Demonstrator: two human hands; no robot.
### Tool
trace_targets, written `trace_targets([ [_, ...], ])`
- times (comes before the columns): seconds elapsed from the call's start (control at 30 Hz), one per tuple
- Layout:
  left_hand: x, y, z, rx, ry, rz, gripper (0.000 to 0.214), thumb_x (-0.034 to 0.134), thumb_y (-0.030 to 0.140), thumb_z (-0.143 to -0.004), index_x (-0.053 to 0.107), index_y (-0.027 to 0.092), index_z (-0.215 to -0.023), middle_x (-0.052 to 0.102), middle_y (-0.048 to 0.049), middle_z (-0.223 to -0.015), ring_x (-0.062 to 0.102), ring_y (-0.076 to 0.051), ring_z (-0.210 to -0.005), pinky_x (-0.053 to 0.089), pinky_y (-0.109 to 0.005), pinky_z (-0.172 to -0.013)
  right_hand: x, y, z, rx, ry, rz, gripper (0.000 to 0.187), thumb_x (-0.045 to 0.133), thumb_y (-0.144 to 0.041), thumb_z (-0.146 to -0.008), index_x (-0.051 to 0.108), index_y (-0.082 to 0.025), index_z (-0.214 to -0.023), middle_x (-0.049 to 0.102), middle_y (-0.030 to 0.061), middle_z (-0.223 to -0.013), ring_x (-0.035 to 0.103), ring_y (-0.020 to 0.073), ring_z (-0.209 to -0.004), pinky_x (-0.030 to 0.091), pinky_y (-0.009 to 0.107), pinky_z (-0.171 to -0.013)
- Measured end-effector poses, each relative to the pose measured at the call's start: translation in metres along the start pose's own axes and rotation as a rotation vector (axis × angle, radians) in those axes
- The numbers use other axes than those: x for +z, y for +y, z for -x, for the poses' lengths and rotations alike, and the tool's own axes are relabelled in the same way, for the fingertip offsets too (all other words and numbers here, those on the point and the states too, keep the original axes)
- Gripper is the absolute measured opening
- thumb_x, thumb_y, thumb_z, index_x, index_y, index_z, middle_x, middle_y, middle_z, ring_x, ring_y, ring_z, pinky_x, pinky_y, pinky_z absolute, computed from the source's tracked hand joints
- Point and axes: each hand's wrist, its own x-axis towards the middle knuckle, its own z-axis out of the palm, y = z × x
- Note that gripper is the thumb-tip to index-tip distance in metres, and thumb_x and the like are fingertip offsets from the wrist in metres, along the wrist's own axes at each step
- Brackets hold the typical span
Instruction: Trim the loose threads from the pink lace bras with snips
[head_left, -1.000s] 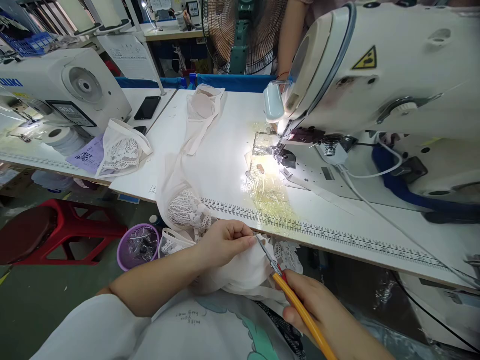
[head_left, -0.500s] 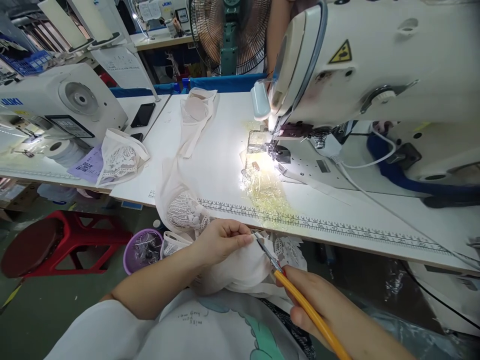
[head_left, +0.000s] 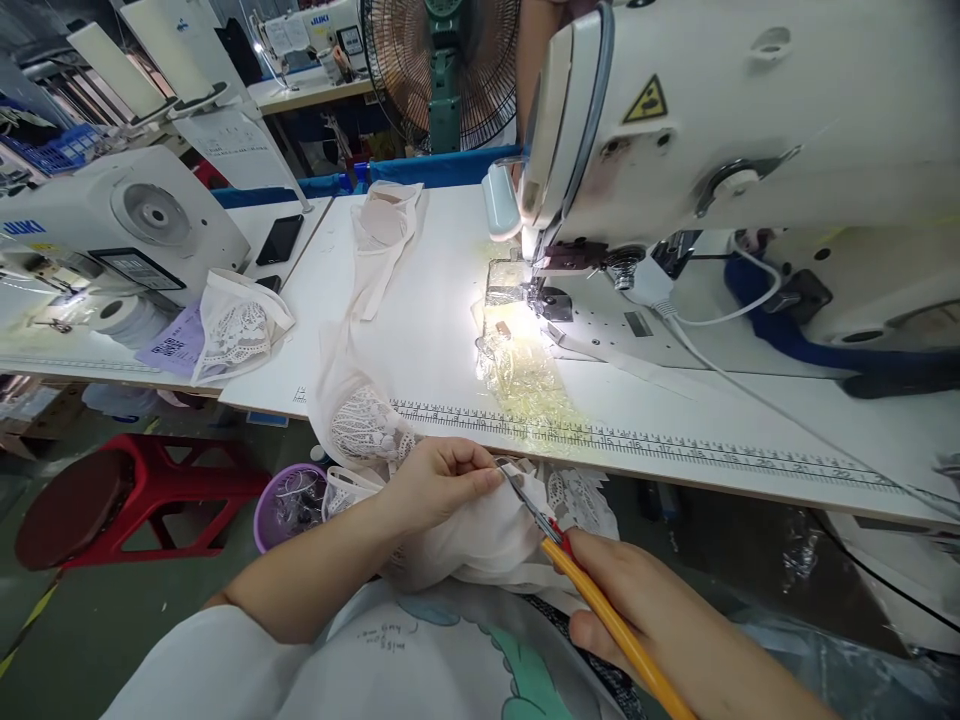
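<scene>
At the table's front edge my left hand (head_left: 442,482) is closed, thumb and fingers pinching the edge of a white lace bra (head_left: 480,535). The bra hangs over my lap, and another lace cup (head_left: 365,424) and strap spread up onto the table. My right hand (head_left: 622,575) is closed around scissors (head_left: 534,512) with metal blades and red at the grip. A long orange handle-like piece (head_left: 611,615) runs from the grip toward me; how it joins the scissors is hidden. The blade tips point at the fabric beside my left fingertips.
A sewing machine (head_left: 675,120) stands at the right with its lamp lit, over yellowish clear film (head_left: 525,385). Another machine (head_left: 127,220), a lace cup piece (head_left: 238,325) and a phone (head_left: 280,240) are left. A purple bin (head_left: 264,515), red stool (head_left: 165,500) and fan (head_left: 442,70) surround the table.
The view has shifted slightly, so the machine sits a little further left. My left hand keeps its pinch, and the scissors stay at the fabric with the red grip showing more.
</scene>
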Motion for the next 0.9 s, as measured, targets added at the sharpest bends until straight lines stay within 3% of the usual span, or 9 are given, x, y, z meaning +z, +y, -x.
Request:
trace_targets([
  [0.2, -0.001, 0.0, 0.0, 0.012, 0.003, -0.012, 0.034, 0.071, 0.043, -0.065, 0.058, 0.012, -0.066, 0.051, 0.0015, -0.057, 0.043, -0.008, -0.054, 0.032, -0.023, -0.054, 0.016, 0.013, -0.006, -0.019, 0.101, -0.057, 0.048, 0.036, -0.068, -0.082, 0.035, -0.022, -0.067, 0.04, -0.0022, -0.064, 0.037, 0.0143, -0.056, 0.029, 0.025, -0.05],
  [0.33, 0.002, 0.004, 0.002, 0.075, -0.037, -0.07, 0.028, 0.067, 0.039, -0.071, 0.06, 0.012, -0.069, 0.053, -0.0003, -0.061, 0.046, -0.01, -0.057, 0.035, -0.024, -0.055, 0.016, 0.028, -0.002, -0.111, 0.373, -0.008, 0.042, 0.039, -0.059, -0.087, 0.04, -0.022, -0.067, 0.042, -0.0021, -0.059, 0.042, 0.0141, -0.051, 0.032, 0.025, -0.046],
  [0.47, 0.013, 0.004, 0.009, 0.333, -0.112, -0.216, 0.016, 0.063, 0.027, -0.075, 0.06, 0.013, -0.069, 0.056, -0.0025, -0.066, 0.051, -0.012, -0.064, 0.04, -0.025, -0.06, 0.008, 0.02, 0.0, -0.296, 0.677, -0.05, 0.022, 0.06, -0.039, -0.082, 0.048, -0.023, -0.088, 0.057, 0.0021, -0.08, 0.055, 0.0162, -0.064, 0.044, 0.024, -0.056],
  [0.57, 0.021, 0.001, 0.016, 0.301, -0.202, -0.165, 0.013, 0.063, 0.025, -0.075, 0.056, 0.014, -0.078, 0.053, -0.0008, -0.068, 0.048, -0.009, -0.06, 0.038, -0.023, -0.056, 0.008, 0.004, -0.005, -0.368, 0.606, -0.14, 0.013, 0.058, -0.025, -0.084, 0.048, -0.024, -0.091, 0.058, 0.0025, -0.089, 0.056, 0.0146, -0.068, 0.047, 0.025, -0.064],
  [0.63, 0.024, -0.001, 0.019, 0.24, -0.232, -0.104, 0.019, 0.065, 0.025, -0.074, 0.05, 0.015, -0.081, 0.05, 0.0007, -0.07, 0.045, -0.008, -0.058, 0.037, -0.021, -0.054, 0.01, -0.003, -0.01, -0.337, 0.505, -0.173, 0.004, 0.053, -0.022, -0.086, 0.05, -0.024, -0.086, 0.056, 0.0003, -0.079, 0.053, 0.0137, -0.064, 0.045, 0.024, -0.059],
  [0.77, 0.025, -0.003, 0.021, 0.235, -0.284, -0.026, 0.025, 0.065, 0.028, -0.074, 0.043, 0.017, -0.078, 0.047, 0.0013, -0.073, 0.045, -0.008, -0.061, 0.037, -0.021, -0.056, 0.012, -0.01, -0.016, -0.265, 0.383, -0.279, 0.005, 0.051, -0.025, -0.086, 0.05, -0.022, -0.082, 0.052, -0.0014, -0.07, 0.05, 0.0135, -0.059, 0.043, 0.024, -0.054],
  [0.9, 0.018, -0.006, 0.024, 0.313, -0.286, -0.246, 0.02, 0.059, 0.028, -0.079, 0.043, 0.018, -0.088, 0.05, -0.0003, -0.076, 0.048, -0.01, -0.063, 0.041, -0.022, -0.057, 0.012, -0.01, -0.011, -0.268, 0.445, -0.227, 0.006, 0.05, -0.024, -0.087, 0.051, -0.023, -0.081, 0.051, -0.0014, -0.07, 0.05, 0.0133, -0.06, 0.043, 0.024, -0.053],
])
